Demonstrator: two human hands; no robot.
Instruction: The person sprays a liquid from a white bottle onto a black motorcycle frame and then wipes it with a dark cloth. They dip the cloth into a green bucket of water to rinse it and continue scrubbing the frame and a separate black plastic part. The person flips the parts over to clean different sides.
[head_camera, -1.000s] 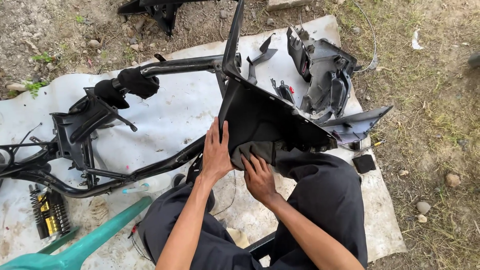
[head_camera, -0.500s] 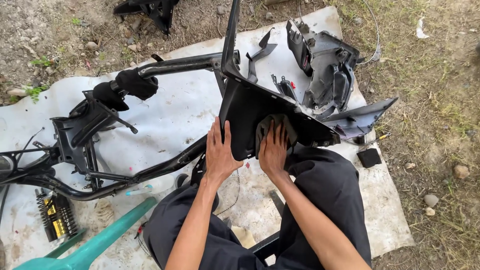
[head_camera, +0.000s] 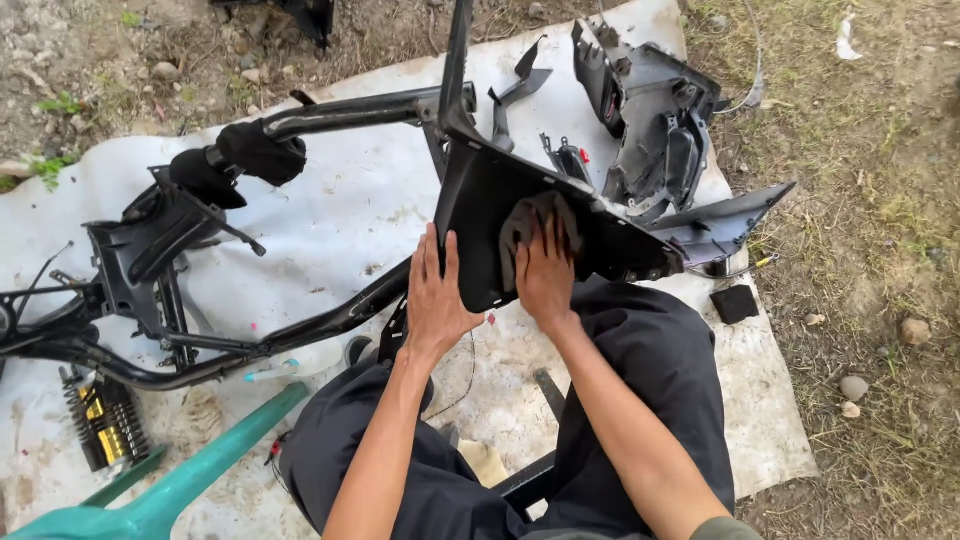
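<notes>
White tarp (head_camera: 330, 230) underlies the panel (head_camera: 480, 200), long axis running up-left to lower-right. I see my left hand (head_camera: 438, 295) flat, fingers apart, steadying its edge. My right hand (head_camera: 545, 270), fingers spread, has slid the rag (head_camera: 525, 220) higher.

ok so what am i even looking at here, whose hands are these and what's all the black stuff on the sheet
The picture comes from a camera worn on a person's head, looking down, so the two bare arms are that person's own. They sit with dark trousers over a white sheet spread on dirt and grass.

The left hand lies flat on the edge of a black plastic panel propped in front of them. The right hand presses a grey rag against that panel.

On the sheet to the left lies a black tubular frame, it looks like one from a small motorbike. Behind the panel sits another black moulded cover, and a small black square piece lies to the right. At lower left are a coil spring and a green plastic thing, only partly in view.
</notes>
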